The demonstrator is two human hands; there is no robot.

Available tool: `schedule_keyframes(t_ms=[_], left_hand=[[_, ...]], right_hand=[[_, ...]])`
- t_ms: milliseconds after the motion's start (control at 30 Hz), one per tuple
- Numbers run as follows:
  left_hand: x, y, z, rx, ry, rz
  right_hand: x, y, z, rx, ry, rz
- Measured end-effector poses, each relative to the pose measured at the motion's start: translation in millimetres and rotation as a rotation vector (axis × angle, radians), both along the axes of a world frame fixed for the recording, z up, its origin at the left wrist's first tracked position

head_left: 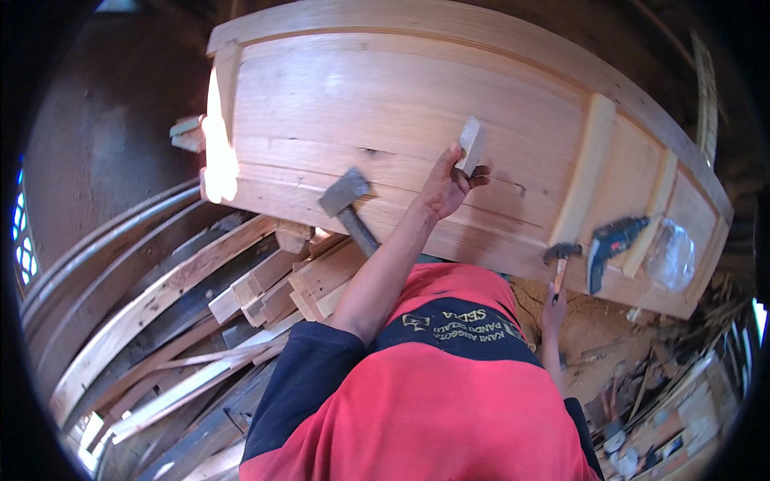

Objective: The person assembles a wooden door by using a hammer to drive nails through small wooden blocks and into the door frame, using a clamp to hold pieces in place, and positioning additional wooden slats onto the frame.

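In front of me lies a large panelled wooden door point(385, 104). Over its middle, my left hand point(446, 189) is closed around a small pale rectangular block point(471, 143), held tilted with its long end pointing away from me. On the right, beside the door's near edge, my right hand point(552, 311) grips the wooden handle of a claw hammer point(562, 255), whose dark head is at the door's near rail. A heavy sledgehammer point(345, 192) rests on the door to the left of my left forearm, its handle reaching back over the near edge.
A power drill point(613, 250) and a clear plastic bag point(670, 255) lie on the door's right end. Stacked timber pieces point(273, 280) and long boards point(152, 321) fill the floor on the left. Wood scraps point(666, 425) are strewn at the lower right.
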State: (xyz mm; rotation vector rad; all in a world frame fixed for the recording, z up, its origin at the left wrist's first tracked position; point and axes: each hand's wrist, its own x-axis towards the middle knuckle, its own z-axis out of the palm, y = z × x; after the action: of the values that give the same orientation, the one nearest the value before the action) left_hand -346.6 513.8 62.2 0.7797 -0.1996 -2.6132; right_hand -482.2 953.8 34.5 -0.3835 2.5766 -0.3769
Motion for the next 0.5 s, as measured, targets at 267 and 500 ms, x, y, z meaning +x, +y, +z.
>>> schedule_keyframes(t_ms=[267, 500], left_hand=[[219, -123, 3, -0.669, -1.062, 0.465], [389, -159, -36, -0.568, -2.096, 0.294]], right_hand=[[50, -61, 22, -0.038, 0.097, -0.087], [93, -171, 64, 0.046, 0.059, 0.052]])
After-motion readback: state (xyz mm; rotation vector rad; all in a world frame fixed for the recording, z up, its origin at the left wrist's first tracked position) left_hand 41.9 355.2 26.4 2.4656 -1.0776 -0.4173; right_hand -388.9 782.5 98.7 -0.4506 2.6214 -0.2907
